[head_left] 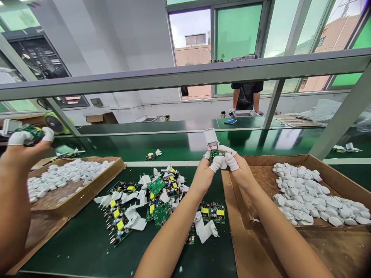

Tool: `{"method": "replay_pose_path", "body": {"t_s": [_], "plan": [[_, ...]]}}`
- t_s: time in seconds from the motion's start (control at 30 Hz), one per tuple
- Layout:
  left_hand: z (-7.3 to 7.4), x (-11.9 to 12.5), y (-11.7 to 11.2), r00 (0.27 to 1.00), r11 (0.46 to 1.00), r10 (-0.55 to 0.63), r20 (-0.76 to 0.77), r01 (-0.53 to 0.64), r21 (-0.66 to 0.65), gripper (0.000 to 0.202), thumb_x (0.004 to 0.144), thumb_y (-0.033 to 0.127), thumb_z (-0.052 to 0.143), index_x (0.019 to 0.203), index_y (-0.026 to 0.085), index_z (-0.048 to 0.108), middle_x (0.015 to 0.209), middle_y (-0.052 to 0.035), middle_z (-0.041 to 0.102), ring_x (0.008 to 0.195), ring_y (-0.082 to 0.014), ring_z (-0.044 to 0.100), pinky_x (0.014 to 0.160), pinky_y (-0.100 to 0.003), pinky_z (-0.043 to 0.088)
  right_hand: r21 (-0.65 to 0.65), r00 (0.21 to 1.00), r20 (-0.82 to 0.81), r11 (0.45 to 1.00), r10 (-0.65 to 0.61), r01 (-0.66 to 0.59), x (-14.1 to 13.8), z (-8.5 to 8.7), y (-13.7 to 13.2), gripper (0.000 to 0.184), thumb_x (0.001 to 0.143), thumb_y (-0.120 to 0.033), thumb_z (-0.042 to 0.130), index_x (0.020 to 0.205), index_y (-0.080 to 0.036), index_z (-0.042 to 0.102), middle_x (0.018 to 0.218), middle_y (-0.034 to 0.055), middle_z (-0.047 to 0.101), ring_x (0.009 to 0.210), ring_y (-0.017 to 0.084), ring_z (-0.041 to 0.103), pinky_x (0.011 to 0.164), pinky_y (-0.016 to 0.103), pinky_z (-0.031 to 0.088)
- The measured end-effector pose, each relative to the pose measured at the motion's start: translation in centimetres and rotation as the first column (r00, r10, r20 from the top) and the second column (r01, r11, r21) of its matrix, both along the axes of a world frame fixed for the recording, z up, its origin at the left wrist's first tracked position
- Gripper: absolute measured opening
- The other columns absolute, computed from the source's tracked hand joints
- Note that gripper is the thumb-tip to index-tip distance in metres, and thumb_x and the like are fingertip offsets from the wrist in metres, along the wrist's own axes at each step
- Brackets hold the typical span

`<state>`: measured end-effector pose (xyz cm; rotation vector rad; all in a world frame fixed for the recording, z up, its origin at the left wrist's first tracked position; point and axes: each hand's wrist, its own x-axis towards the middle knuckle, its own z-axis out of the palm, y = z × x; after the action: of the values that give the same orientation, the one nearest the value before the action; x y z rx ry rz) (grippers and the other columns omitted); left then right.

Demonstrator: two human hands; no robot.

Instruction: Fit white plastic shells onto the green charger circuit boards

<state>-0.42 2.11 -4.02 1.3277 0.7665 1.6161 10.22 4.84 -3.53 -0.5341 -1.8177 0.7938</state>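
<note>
Both hands meet above the bench near the middle, with white covers on the fingertips. My left hand and my right hand are closed around a small green circuit board, whose lower part the fingers hide. A white plastic plug housing stands up from the board, with a red wire between them. Below and to the left lies a heap of circuit boards with white plastic parts. Nearer my forearms are more boards with yellow components and a loose white plastic piece.
To the right a cardboard tray holds many white oval pieces; a similar tray stands left. A co-worker's hands hold a board at far left. One assembly lies beyond the heap. A metal rail crosses above; another person stands behind.
</note>
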Motion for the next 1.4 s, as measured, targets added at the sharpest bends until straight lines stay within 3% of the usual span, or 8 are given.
{"method": "replay_pose_path", "body": {"t_s": [0.13, 0.27, 0.43, 0.57, 0.8, 0.97, 1.23, 1.4], "plan": [[0.0, -0.1, -0.2, 0.998, 1.000, -0.014, -0.053, 0.014, -0.007, 0.040, 0.069, 0.043, 0.056, 0.097, 0.014, 0.056, 0.098, -0.0053, 0.057, 0.093, -0.0172, 0.049, 0.087, -0.027, 0.035, 0.041, 0.999, 0.029, 0.999, -0.037, 0.036, 0.0, 0.0, -0.2, 0.050, 0.082, -0.054, 0.030, 0.107, -0.017, 0.052, 0.102, 0.0070, 0.057, 0.096, 0.020, 0.051, 0.083, 0.031, 0.041], [-0.5, 0.1, 0.0, 0.990, 0.994, 0.110, -0.088, -0.108, 0.032, 0.040, 0.069, 0.046, 0.055, 0.093, 0.014, 0.058, 0.092, -0.0050, 0.059, 0.088, -0.0175, 0.050, 0.081, -0.026, 0.038, 0.111, 0.989, 0.060, 0.986, -0.133, 0.126, -0.1, -0.2, -0.5, 0.050, 0.084, -0.052, 0.026, 0.105, -0.016, 0.054, 0.094, 0.0073, 0.060, 0.088, 0.020, 0.055, 0.074, 0.030, 0.044], [-0.4, 0.0, 0.0, 0.978, 0.987, 0.159, -0.132, -0.156, 0.035, 0.045, 0.072, 0.053, 0.047, 0.092, 0.015, 0.058, 0.088, -0.0041, 0.060, 0.083, -0.0163, 0.051, 0.077, -0.025, 0.039, 0.198, 0.988, 0.096, 0.975, -0.121, 0.100, -0.1, -0.4, -0.4, 0.047, 0.085, -0.049, 0.026, 0.104, -0.018, 0.055, 0.096, 0.0071, 0.060, 0.090, 0.019, 0.054, 0.079, 0.029, 0.042], [0.0, -0.4, -0.1, 0.985, 0.998, 0.067, -0.156, -0.063, 0.029, 0.050, 0.072, 0.056, 0.044, 0.096, 0.015, 0.057, 0.096, -0.0052, 0.058, 0.093, -0.0177, 0.049, 0.085, -0.025, 0.035, 0.127, 0.994, 0.058, 0.988, -0.097, 0.089, -0.1, -0.4, 0.0, 0.049, 0.084, -0.052, 0.028, 0.105, -0.017, 0.054, 0.097, 0.0081, 0.059, 0.092, 0.020, 0.053, 0.080, 0.030, 0.042], [-0.6, -0.4, 0.0, 0.920, 0.974, 0.223, -0.323, -0.197, 0.110, 0.040, 0.077, 0.047, 0.042, 0.092, 0.015, 0.059, 0.081, -0.0049, 0.061, 0.079, -0.0189, 0.052, 0.077, -0.027, 0.038, 0.004, 0.989, -0.092, 0.994, -0.112, 0.113, -0.6, -0.7, 0.0, 0.048, 0.081, -0.055, 0.033, 0.095, -0.017, 0.057, 0.094, 0.0072, 0.059, 0.090, 0.019, 0.053, 0.082, 0.032, 0.041], [-0.4, -0.7, 0.4, 0.938, 0.991, 0.079, -0.337, -0.037, 0.130, 0.039, 0.074, 0.043, 0.048, 0.101, 0.016, 0.054, 0.094, -0.0066, 0.059, 0.089, -0.0197, 0.051, 0.084, -0.027, 0.035, -0.059, 0.990, -0.087, 0.992, -0.113, 0.108, -0.5, -0.7, 0.1, 0.049, 0.079, -0.057, 0.034, 0.095, -0.017, 0.057, 0.091, 0.0068, 0.059, 0.087, 0.020, 0.053, 0.078, 0.032, 0.042], [0.4, -1.5, 0.0, 0.885, 0.990, 0.012, -0.465, 0.056, 0.133, 0.039, 0.069, 0.032, 0.059, 0.104, 0.015, 0.052, 0.104, -0.0066, 0.055, 0.097, -0.0205, 0.047, 0.089, -0.027, 0.032, -0.034, 0.992, -0.065, 0.994, -0.104, 0.102, -0.6, -0.7, -0.1, 0.047, 0.080, -0.055, 0.034, 0.095, -0.017, 0.056, 0.091, 0.0068, 0.058, 0.085, 0.019, 0.052, 0.074, 0.030, 0.043], [-0.3, -1.3, 0.4, 0.978, 1.000, -0.027, -0.207, 0.029, 0.006, 0.037, 0.075, 0.045, 0.047, 0.097, 0.016, 0.056, 0.102, -0.0043, 0.055, 0.101, -0.0170, 0.045, 0.092, -0.025, 0.030, -0.107, 0.998, -0.048, 0.993, -0.047, 0.041, -0.4, -0.1, -0.4, 0.049, 0.079, -0.057, 0.033, 0.100, -0.017, 0.052, 0.082, 0.0052, 0.055, 0.072, 0.016, 0.051, 0.065, 0.028, 0.043]]}}
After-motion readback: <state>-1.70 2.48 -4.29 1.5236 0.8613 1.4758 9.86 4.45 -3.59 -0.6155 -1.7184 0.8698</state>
